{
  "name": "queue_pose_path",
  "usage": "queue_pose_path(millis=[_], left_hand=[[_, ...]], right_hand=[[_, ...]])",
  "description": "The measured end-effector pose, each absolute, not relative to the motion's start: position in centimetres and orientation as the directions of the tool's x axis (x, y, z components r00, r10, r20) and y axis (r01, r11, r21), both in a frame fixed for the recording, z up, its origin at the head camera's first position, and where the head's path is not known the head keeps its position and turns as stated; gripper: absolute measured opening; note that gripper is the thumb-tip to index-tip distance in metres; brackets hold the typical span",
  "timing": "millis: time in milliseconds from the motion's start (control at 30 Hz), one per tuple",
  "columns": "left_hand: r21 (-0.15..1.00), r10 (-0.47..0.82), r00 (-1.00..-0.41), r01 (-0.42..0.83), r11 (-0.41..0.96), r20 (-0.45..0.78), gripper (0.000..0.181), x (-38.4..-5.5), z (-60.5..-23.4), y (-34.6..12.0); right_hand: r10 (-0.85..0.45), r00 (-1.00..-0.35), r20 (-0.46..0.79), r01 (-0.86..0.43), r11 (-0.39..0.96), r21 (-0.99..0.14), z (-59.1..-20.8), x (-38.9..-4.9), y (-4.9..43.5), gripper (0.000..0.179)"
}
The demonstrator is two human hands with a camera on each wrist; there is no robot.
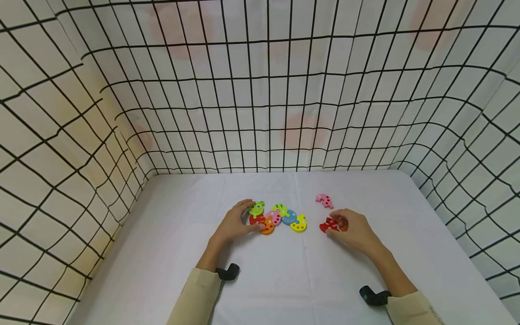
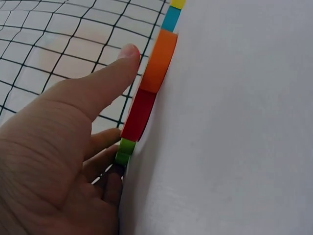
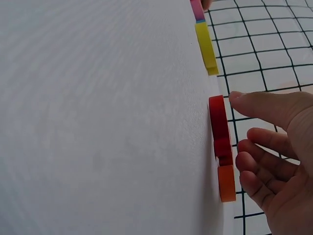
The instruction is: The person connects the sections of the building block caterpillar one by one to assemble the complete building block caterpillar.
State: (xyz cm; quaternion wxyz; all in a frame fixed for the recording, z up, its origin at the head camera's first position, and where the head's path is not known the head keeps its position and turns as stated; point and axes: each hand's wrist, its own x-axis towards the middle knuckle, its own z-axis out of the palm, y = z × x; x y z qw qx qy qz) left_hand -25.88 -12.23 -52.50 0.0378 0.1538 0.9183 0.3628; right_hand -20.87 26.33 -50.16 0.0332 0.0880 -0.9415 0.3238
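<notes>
A caterpillar puzzle lies in a wavy chain on the white table: green smiling head (image 1: 257, 209), red piece (image 1: 256, 219), orange piece (image 1: 266, 225), pink piece (image 1: 274, 218), another green piece (image 1: 280, 209), blue piece (image 1: 289, 217) and yellow piece (image 1: 299, 224). Around its head end is my left hand (image 1: 236, 222), fingertips touching the green head and thumb extended near the orange piece. My right hand (image 1: 354, 229) pinches a loose red puzzle piece (image 1: 328, 225) between thumb and fingers. Against that one lies an orange piece (image 3: 226, 183), partly under the right fingers.
Beyond the right hand lies a single pink puzzle piece (image 1: 324, 200). A black wire grid (image 1: 268, 106) with white cloth behind it encloses the back and sides of the table (image 1: 268, 289). Black wrist mounts (image 1: 228, 272) sit at both sleeves.
</notes>
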Motion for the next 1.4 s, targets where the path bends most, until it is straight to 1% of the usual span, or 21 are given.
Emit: queue_pose_path(millis=[300, 700, 900, 1000, 1133, 1300, 1400], left_hand=[[0.671, 0.3, -0.952, 0.259, 0.695, 0.058, 0.083, -26.0, -52.9, -12.1], [0.687, 0.307, -0.951, 0.234, 0.688, 0.017, 0.083, -25.7, -52.0, -11.9], [0.692, 0.321, -0.947, 0.236, 0.682, 0.006, 0.084, -25.9, -51.9, -12.0], [0.69, 0.326, -0.945, 0.248, 0.68, 0.018, 0.084, -25.9, -52.1, -12.1], [0.68, 0.316, -0.948, 0.255, 0.688, 0.036, 0.087, -25.9, -52.4, -12.0], [0.683, 0.302, -0.953, 0.245, 0.688, 0.037, 0.088, -25.8, -52.5, -11.9], [0.682, 0.305, -0.952, 0.243, 0.69, 0.03, 0.088, -25.7, -52.4, -11.9]], right_hand=[[-0.134, -0.989, 0.068, -0.148, 0.787, -0.599, -50.2, -20.7, 26.1, 0.052], [-0.17, -0.981, 0.095, -0.193, 0.779, -0.597, -50.6, -21.1, 25.4, 0.047], [-0.152, -0.987, 0.059, -0.157, 0.785, -0.6, -50.6, -21.2, 24.7, 0.052], [-0.15, -0.988, 0.046, -0.147, 0.792, -0.593, -50.7, -21.3, 24.3, 0.051], [-0.165, -0.985, 0.055, -0.166, 0.8, -0.577, -50.8, -21.5, 24.0, 0.05], [-0.148, -0.985, 0.083, -0.17, 0.833, -0.527, -50.9, -21.7, 23.9, 0.058], [-0.132, -0.989, 0.073, -0.151, 0.85, -0.504, -50.9, -21.7, 23.8, 0.06]])
